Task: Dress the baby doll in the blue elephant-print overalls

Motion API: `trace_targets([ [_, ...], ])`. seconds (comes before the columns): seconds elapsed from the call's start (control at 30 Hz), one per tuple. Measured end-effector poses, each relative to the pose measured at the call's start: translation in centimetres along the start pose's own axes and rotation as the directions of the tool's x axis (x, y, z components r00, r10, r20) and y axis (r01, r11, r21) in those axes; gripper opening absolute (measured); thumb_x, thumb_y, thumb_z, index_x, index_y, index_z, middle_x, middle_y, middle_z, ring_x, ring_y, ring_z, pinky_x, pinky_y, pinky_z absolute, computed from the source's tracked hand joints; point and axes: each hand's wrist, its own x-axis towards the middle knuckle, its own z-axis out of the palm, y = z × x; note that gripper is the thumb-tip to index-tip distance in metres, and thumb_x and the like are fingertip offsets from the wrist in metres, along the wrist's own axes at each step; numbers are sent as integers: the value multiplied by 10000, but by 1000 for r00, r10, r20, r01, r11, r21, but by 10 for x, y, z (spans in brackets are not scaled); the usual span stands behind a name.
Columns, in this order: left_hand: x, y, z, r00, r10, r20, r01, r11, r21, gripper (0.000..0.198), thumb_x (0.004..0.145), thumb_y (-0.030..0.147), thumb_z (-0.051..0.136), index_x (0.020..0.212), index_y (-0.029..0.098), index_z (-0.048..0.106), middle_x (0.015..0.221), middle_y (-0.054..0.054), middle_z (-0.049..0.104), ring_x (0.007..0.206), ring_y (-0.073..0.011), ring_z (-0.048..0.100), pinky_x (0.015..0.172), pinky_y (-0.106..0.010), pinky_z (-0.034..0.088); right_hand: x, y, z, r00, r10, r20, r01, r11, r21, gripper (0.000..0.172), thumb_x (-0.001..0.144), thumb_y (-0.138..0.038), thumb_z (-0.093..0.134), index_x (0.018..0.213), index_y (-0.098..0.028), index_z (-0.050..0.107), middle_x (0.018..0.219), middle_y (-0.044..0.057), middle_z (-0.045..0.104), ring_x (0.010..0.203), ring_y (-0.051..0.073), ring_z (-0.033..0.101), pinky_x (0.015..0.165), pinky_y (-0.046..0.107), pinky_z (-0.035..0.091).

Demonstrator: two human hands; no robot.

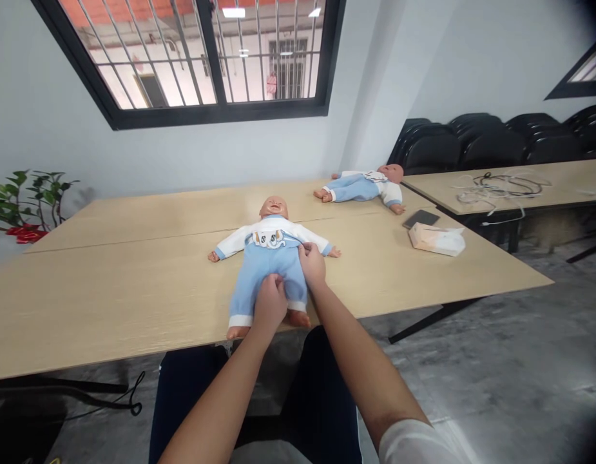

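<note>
I judge it trouser-straightening: right hand [313, 265] pinching blue trousers [265, 265] on near doll [273, 207], left hand [272, 300] curled, hold unclear; next wants gentle tugging.

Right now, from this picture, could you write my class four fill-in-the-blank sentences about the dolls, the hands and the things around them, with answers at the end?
1. The near doll lies on its ____.
2. The left hand touches trousers coloured ____.
3. The far doll has its head toward the picture's ____ side.
4. The leafy plant is at the picture's ____ edge.
Missing words: back; blue; right; left.
</note>
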Motion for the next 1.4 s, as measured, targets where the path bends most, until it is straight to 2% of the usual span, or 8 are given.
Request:
trace_targets([
  [0.17, 10, 7, -1, 997, 16, -69, -14, 999, 37, 60, 959, 209, 538, 981, 212, 594, 1026, -97, 639, 1002, -261, 617, 940, -396, 466, 0, 1, 1, 1000, -23, 6, 23, 1000, -7, 366, 994, -533, 524, 1144, -209, 602, 1021, 91, 774, 935, 257, 721, 744, 316, 490],
  [0.3, -11, 11, -11, 995, 9, -100, -1, 997, 80, 103, 976, 305, 557, 897, 242, 539, 926, -48, 627, 865, -237, 606, 838, -364, 462, -1, 1, 1, 998, -54, 20, 55, 998, -35, 334, 1000, -524, 504, 951, -223, 638, 934, 78, 754, 850, 241, 686, 723, 302, 457],
  [0.53, -89, 18, -25, 972, -112, 205, 106, 994, 39, 280, 978, 528, 543, 996, 255, 599, 815, -50, 690, 757, -269, 664, 695, -358, 418, -2, 1, 1, 998, -55, 33, 56, 997, -48, 356, 1004, -521, 482, 974, -226, 679, 910, 73, 749, 827, 239, 672, 728, 296, 455],
  [0.7, -89, 23, -23, 990, 60, 127, -93, 957, 274, 419, 880, 504, 720, 1161, 208, 623, 972, -140, 700, 868, -337, 679, 710, -392, 453, -2, -1, -1, 996, -68, 63, 72, 995, -65, 379, 1025, -456, 429, 1127, -227, 712, 1079, 106, 769, 976, 267, 698, 823, 329, 489],
  [0.8, -72, 25, -19, 914, 350, 203, -403, 833, 378, 188, 946, 317, 650, 1109, 225, 640, 1138, -138, 665, 1048, -326, 643, 847, -419, 497, -2, 0, -4, 991, -82, 104, 90, 992, -84, 391, 1019, -334, 391, 1211, -253, 722, 1176, 95, 762, 1055, 270, 696, 889, 346, 498],
  [0.9, -61, 21, -16, 785, 524, 330, -619, 681, 391, 271, 885, 205, 712, 1146, 245, 647, 1249, -105, 635, 1139, -314, 594, 974, -464, 499, 1, 1, -5, 987, -79, 144, 94, 990, -106, 431, 991, -270, 405, 1321, -287, 681, 1228, 75, 750, 1098, 267, 692, 930, 354, 497],
  [1.2, -72, -8, -7, 729, 671, 139, -665, 645, 376, 356, 851, 133, 756, 1170, 240, 639, 1201, -81, 588, 1145, -274, 566, 984, -430, 563, 11, 2, -4, 983, -37, 180, 68, 983, -171, 414, 959, -321, 510, 1361, -268, 593, 1033, 39, 765, 923, 238, 708, 813, 312, 496],
  [1.4, -83, -26, -16, 667, 743, 45, -706, 612, 357, 332, 889, 60, 670, 1182, 212, 638, 1074, -81, 602, 1003, -231, 611, 895, -391, 593, 11, -2, 0, 985, -35, 169, 68, 978, -198, 262, 976, -332, 501, 1098, -228, 708, 1031, 93, 758, 971, 271, 692, 866, 348, 481],
])
